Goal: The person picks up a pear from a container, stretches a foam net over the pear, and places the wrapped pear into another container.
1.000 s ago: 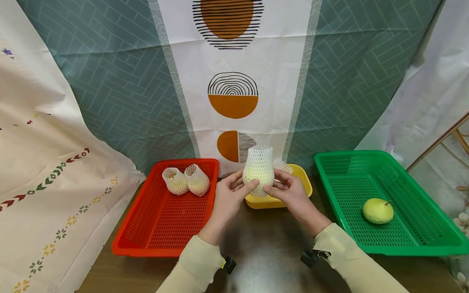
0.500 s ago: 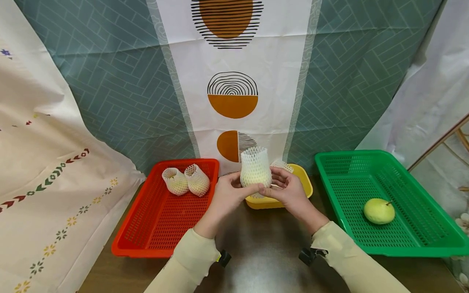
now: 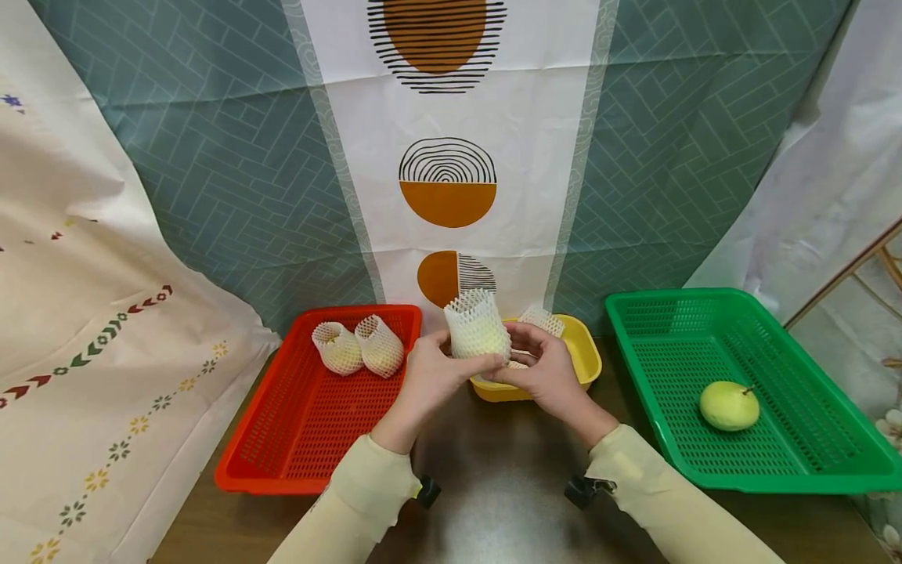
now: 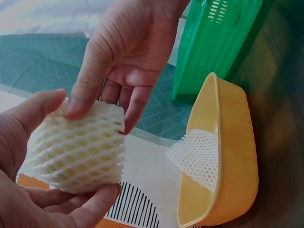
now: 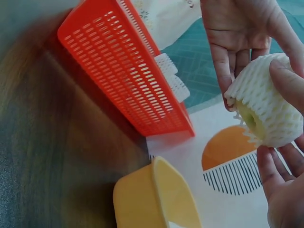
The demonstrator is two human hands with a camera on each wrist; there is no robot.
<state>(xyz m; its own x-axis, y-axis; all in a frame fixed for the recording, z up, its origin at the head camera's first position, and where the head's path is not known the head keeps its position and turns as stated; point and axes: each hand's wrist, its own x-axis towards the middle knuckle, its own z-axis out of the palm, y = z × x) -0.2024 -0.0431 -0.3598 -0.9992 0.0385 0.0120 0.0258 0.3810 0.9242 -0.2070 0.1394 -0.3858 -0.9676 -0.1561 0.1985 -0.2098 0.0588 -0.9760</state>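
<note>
Both hands hold a pear (image 3: pixel 481 333) in a white foam net sleeve, above the front of the yellow basket. My left hand (image 3: pixel 431 372) grips it from the left, thumb across the near side. From the right, my right hand (image 3: pixel 546 364) holds it, thumb low on the near side and fingers behind. In the left wrist view the right thumb (image 4: pixel 78 102) presses the net's edge. In the right wrist view the pear's bare end (image 5: pixel 251 121) shows through the sleeve's lower opening. The sleeve's open top stands past the fruit, tilted leftward in the head view.
A red basket (image 3: pixel 310 446) on the left holds two sleeved pears (image 3: pixel 358 348). Behind the hands, the yellow basket (image 3: pixel 585 352) contains white foam nets (image 3: pixel 543 319). On the right, a green basket (image 3: pixel 676 337) holds one bare pear (image 3: pixel 729 406). Patterned cloth (image 3: pixel 232 157) hangs behind.
The sleeved pear has moved left and slightly down, and its top now leans left. Both hands moved left with it, and the right fingers shifted lower along the sleeve.
</note>
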